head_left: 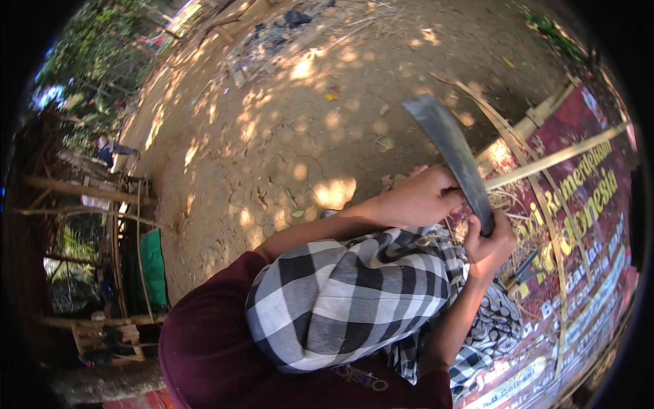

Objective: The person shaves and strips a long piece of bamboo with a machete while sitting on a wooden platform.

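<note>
A broad, dark machete (449, 143) stands tilted in front of me, its wide tip pointing up and left. My right hand (492, 244) is closed around its lower end. Beside the blade, my left hand (426, 196) has its fingers curled on a pale bamboo strip (558, 158). The strip passes behind the blade and stretches to the upper right; its near end is hidden. Black-and-white checked cloth (354, 293) covers my lap below both hands.
A maroon printed banner (593, 211) lies at right, with thin bamboo strips (548, 225) and shavings on it. A dark-bladed tool (523, 269) lies near my right wrist. Cracked dirt ground (272, 150) spreads ahead. Far left are a person (112, 148), wooden poles (88, 191) and green sheeting (153, 266).
</note>
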Action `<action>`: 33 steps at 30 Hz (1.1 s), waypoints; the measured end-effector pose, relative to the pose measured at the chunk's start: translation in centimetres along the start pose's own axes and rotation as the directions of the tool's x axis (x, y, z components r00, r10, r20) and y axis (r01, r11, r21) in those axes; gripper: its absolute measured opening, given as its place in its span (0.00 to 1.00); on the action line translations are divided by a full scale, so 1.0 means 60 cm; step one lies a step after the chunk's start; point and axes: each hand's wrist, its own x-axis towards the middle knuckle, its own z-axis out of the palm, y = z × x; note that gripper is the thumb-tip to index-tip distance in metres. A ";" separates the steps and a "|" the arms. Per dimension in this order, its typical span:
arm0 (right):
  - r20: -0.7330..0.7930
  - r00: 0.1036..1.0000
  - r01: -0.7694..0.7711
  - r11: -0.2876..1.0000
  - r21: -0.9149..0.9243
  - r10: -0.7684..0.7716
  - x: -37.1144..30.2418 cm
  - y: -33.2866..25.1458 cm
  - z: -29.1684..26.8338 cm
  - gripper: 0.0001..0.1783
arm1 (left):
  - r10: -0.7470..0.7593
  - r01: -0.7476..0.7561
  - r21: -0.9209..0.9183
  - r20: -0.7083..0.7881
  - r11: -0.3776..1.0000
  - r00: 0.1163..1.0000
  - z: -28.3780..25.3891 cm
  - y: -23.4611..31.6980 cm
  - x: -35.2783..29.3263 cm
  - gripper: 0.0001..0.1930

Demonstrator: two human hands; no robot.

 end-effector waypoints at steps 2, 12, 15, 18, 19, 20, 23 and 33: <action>0.053 0.997 -0.063 0.995 0.078 0.059 -0.007 0.027 -0.006 0.32 | -0.046 0.049 0.181 -0.017 0.982 0.999 0.006 0.001 0.005 0.13; 0.011 0.999 -0.045 0.999 -0.003 0.045 -0.011 0.031 -0.021 0.31 | -0.220 0.222 0.171 -0.032 0.960 0.975 0.029 0.062 -0.009 0.12; -0.045 0.993 0.111 0.994 0.017 -0.110 -0.007 0.022 -0.016 0.31 | -0.114 0.126 0.194 -0.073 0.973 0.991 0.038 0.044 -0.001 0.12; -0.049 0.987 0.150 0.988 -0.049 -0.152 -0.010 0.016 -0.016 0.31 | -0.101 0.137 0.240 -0.159 0.961 0.982 0.046 0.045 -0.014 0.11; -0.066 0.993 0.100 0.994 -0.044 -0.102 -0.007 0.019 -0.020 0.31 | -0.126 0.161 0.246 -0.150 0.956 0.980 0.046 0.048 -0.016 0.10; -0.084 0.995 0.049 0.998 -0.049 -0.053 -0.003 0.025 -0.026 0.31 | -0.179 0.190 0.234 -0.067 0.953 0.982 0.037 0.046 -0.006 0.10; -0.102 0.995 -0.008 1.000 0.019 0.010 -0.003 0.020 -0.035 0.32 | -0.247 0.235 0.226 0.027 0.945 0.969 0.034 0.046 -0.001 0.11; -0.146 0.987 -0.081 0.996 -0.043 0.074 -0.014 0.058 -0.040 0.28 | -0.163 0.165 0.268 -0.030 0.949 0.986 0.049 0.039 -0.016 0.14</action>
